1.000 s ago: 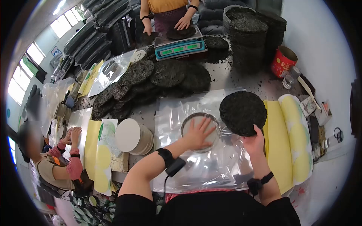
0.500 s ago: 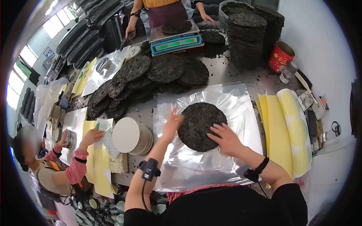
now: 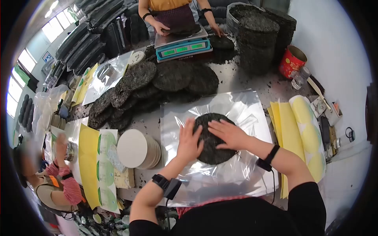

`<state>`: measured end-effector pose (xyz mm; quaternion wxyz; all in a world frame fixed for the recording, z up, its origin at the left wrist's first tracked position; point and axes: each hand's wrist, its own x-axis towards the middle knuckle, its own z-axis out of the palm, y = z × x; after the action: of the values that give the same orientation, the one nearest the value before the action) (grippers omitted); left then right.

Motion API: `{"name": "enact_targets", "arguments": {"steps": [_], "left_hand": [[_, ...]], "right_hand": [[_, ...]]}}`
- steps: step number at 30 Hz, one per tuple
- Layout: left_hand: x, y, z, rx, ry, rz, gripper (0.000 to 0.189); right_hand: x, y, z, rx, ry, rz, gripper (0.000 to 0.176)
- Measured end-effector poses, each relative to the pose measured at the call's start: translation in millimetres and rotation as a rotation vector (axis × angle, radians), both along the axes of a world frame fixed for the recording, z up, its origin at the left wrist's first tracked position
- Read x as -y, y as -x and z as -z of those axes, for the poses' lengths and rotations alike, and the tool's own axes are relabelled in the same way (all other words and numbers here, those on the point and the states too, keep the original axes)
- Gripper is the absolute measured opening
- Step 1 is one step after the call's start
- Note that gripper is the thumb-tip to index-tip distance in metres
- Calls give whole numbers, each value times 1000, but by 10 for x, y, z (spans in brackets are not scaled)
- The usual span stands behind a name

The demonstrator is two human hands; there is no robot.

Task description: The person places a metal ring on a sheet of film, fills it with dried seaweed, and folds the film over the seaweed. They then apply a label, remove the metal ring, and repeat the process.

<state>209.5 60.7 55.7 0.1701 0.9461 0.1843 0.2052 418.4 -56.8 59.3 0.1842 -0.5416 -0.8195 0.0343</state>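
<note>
A worker's left hand (image 3: 189, 143) and right hand (image 3: 227, 133) lie side by side on a dark, coarse pressed disc (image 3: 218, 156), both open with palms down and fingers spread. Neither hand is curled around the disc. The disc lies flat near the middle of a clear plastic sheet (image 3: 236, 104) spread across the worktable (image 3: 240, 80), directly in front of the worker. The left hand covers the disc's left edge and the right hand its upper middle. A black device (image 3: 168, 185) is strapped to the left wrist and a black band (image 3: 268, 157) circles the right. Just left of the sheet stands a leaning stack of white round cards (image 3: 136, 148), and beyond that lie yellow-and-green printed sheets (image 3: 96, 163). Plain yellow sheets (image 3: 291, 126) lie at the sheet's right edge. Farther up the table, a loose pile of similar dark discs (image 3: 173, 76) overlaps in a heap, with taller stacks of discs (image 3: 258, 37) at the far right next to a red tin (image 3: 292, 62). At the far end, a second person in a yellow top rests a hand (image 3: 160, 27) on a disc that sits on a teal digital scale (image 3: 183, 49). A third person (image 3: 59, 179) works at the lower left, their hands too blurred to read.
</note>
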Motion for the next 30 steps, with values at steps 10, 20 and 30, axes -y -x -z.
{"name": "enact_targets", "arguments": {"steps": [10,20,30], "left_hand": [[-214,-562,289,-696,69,475,129],[-248,-602,203,-413,215,619,91],[-471,-600,327,166,195,37,47]], "right_hand": [[-328,122,175,469,546,51,106],[-243,283,472,466,349,209,107],[-309,158,-380,-131,186,413,54]]}}
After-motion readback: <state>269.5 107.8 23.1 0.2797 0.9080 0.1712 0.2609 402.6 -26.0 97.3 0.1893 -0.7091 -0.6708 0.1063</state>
